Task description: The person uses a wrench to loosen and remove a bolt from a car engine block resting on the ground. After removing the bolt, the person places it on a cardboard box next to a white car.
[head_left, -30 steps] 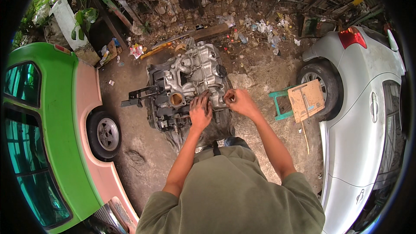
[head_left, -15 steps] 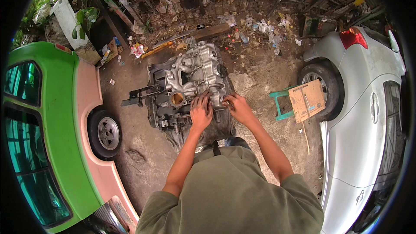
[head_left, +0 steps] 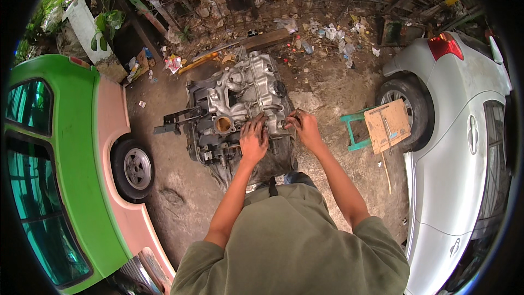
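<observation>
A greasy car engine (head_left: 263,84) with a silver metal cover sits on the ground before me. My left hand (head_left: 254,137) lies on its near part with the fingers stretched forward over the metal, beside a round brownish opening (head_left: 222,124). At the engine's right edge is my right hand (head_left: 305,129), its blackened fingers bent together in a pinch close to the cover's near right corner. Whatever sits between those fingertips is too small to make out. A dark bracket (head_left: 177,120) sticks out from the engine's left side.
On the left stands a green and pink car (head_left: 117,106); on the right, a silver car (head_left: 436,131). A green stool (head_left: 355,145) with a wooden board (head_left: 385,125) stands by the silver car's wheel. Litter and a wooden beam (head_left: 267,39) lie beyond the engine.
My right hand has shifted slightly to the right and turned at the engine's edge, its fingers still bent together. The left hand stays in the same place on the engine.
</observation>
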A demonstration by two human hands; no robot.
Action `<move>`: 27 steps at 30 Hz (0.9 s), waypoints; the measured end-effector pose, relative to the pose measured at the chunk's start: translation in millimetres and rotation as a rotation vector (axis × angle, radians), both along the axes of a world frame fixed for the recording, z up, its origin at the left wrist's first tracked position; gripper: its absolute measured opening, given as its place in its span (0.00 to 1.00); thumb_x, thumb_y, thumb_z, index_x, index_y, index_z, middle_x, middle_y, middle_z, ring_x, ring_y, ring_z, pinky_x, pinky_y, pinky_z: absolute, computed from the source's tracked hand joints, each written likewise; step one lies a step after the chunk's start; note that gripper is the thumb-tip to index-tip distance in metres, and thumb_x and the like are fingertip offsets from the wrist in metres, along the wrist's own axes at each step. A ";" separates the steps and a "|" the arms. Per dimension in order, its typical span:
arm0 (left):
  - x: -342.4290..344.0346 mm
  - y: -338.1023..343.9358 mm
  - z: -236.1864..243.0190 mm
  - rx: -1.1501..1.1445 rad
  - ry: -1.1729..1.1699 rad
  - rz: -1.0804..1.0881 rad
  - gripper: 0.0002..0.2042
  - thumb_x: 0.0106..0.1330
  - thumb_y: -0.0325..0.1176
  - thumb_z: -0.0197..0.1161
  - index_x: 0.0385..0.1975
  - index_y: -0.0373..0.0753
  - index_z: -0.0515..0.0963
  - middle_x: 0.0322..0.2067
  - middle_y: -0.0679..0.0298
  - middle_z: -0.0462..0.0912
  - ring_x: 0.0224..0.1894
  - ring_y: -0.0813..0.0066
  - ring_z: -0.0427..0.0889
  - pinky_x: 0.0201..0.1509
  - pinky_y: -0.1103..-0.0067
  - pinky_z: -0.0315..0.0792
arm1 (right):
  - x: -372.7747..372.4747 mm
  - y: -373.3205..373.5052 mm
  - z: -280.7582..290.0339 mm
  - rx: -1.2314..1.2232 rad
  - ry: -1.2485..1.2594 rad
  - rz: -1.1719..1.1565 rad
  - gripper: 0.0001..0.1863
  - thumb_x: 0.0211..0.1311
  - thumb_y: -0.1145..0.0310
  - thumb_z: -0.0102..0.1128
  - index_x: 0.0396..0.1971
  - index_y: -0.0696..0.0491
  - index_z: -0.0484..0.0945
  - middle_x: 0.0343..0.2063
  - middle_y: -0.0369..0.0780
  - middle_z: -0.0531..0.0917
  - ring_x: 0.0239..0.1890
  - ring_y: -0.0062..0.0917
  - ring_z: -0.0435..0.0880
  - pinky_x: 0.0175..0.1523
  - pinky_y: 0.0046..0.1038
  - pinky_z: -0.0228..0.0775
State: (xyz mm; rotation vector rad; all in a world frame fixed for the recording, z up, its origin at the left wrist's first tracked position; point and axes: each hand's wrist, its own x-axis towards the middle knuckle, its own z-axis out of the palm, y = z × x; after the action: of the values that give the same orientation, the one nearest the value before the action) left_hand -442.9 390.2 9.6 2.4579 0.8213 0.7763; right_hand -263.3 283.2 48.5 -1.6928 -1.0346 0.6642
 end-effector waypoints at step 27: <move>1.4 0.8 -5.3 0.051 -0.013 0.014 0.18 0.65 0.27 0.58 0.56 0.42 0.77 0.60 0.60 0.78 0.57 0.54 0.78 0.65 0.60 0.69 | -9.8 42.8 25.4 -0.225 -0.267 -0.075 0.13 0.69 0.72 0.59 0.29 0.68 0.74 0.22 0.57 0.80 0.29 0.44 0.87 0.34 0.42 0.75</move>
State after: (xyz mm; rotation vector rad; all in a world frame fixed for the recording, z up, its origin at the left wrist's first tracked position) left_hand -441.5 391.0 4.3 2.4913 0.8243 0.8272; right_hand -273.2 325.9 73.9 -2.0479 -1.1069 0.5304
